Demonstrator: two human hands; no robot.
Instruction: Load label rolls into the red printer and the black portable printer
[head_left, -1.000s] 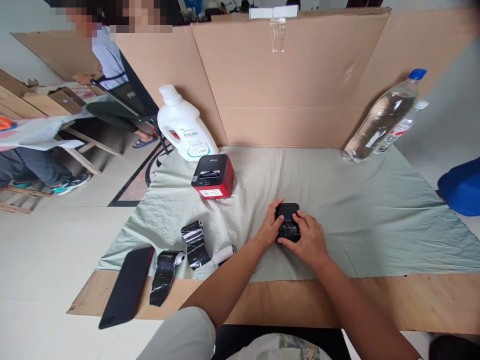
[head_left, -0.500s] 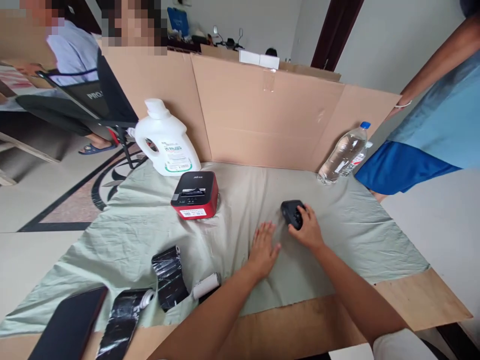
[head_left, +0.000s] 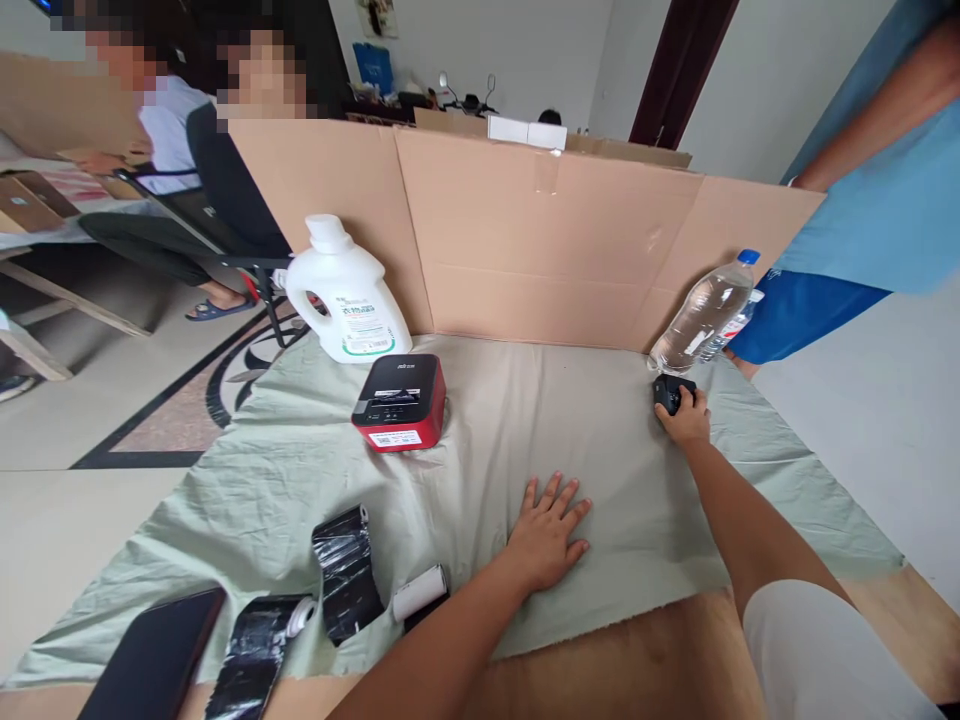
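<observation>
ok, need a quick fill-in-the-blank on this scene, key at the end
1. The left hand lies spread, palm ____, on the cloth.
2. The right hand is on a small ____ device.
3. The larger clear bottle has a ____ cap.
4. The black-topped box has ____ sides.

Missing: down; black; blue; red.

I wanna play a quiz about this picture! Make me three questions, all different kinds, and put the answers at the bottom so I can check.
1. True or false: the left hand lies on the pale green cloth with its fingers spread.

2. Which thing is the right hand holding?
A. the white jug
B. the small black device
C. the red-and-black printer

3. Fill in the missing word: the larger clear bottle has a ____ cap.

Key:
1. True
2. B
3. blue
</observation>
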